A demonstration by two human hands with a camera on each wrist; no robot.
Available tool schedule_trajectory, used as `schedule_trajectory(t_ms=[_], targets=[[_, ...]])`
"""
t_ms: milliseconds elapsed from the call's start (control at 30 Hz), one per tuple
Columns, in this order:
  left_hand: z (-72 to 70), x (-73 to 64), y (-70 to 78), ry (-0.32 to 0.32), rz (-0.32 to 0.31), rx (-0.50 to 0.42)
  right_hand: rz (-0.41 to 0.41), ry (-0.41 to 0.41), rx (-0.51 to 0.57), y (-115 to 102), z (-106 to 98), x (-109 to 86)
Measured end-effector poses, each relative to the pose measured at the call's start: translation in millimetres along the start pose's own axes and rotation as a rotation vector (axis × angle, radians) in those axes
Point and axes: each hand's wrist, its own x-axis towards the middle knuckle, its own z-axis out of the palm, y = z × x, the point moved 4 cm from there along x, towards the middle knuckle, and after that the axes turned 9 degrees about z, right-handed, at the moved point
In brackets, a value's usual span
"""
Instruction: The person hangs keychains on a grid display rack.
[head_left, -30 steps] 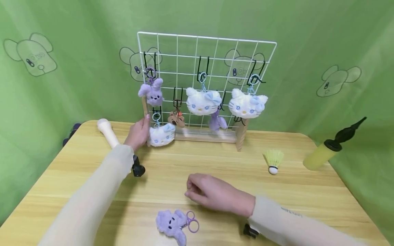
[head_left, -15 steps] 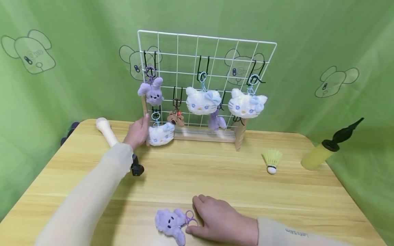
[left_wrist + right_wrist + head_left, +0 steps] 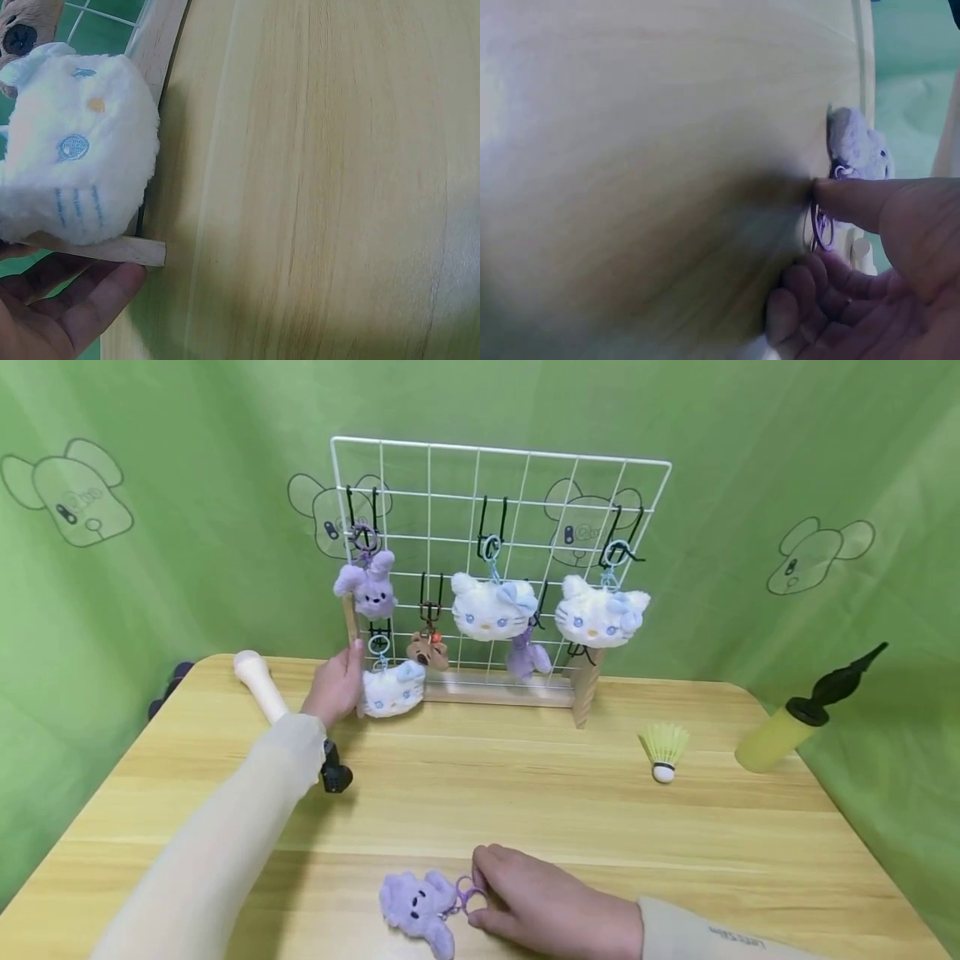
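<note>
On the table lies a purple plush keychain (image 3: pixel 411 903) with small eyes and purple rings (image 3: pixel 467 890). My right hand (image 3: pixel 551 897) is at those rings, thumb on one side and curled fingers on the other. In the right wrist view the ring (image 3: pixel 823 229) spans from thumb tip to fingertips, with the plush (image 3: pixel 853 142) behind the thumb. My left hand (image 3: pixel 335 683) grips the left wooden upright of a white wire grid rack (image 3: pixel 502 450). In the left wrist view its fingers (image 3: pixel 105 300) lie against the wooden foot (image 3: pixel 146 251), beside a white cat plush (image 3: pixel 90 150).
From black hooks on the rack hang a purple plush (image 3: pixel 372 587), white cat plushes (image 3: pixel 491 608) and a brown bear plush (image 3: pixel 427 652). A yellow shuttlecock (image 3: pixel 663 750) and a yellow hand pump (image 3: pixel 783 735) stand at the right. A pale stick-like object (image 3: pixel 260 683) lies at the left.
My right hand has come down and toward the front of the table to the purple keychain's rings, and its thumb and fingers have drawn together there. The left hand stays on the rack.
</note>
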Motion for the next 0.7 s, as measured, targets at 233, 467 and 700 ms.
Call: schedule_trajectory(t_ms=[233,467,700], targets=[[0.1,-0.8,0.5,0.000,0.009,0.024,-0.104,-0.017,0.218,10.4,-4.8,-0.8],[1.9,-0.8,-2.2,0.019,0.014,0.026,-0.251,0.069,0.332,16.9,-8.4,-7.0],[1.7,1.3,-1.8,0.009,0.018,0.010,-0.296,0.121,0.507,20.5,-14.7,-10.6]])
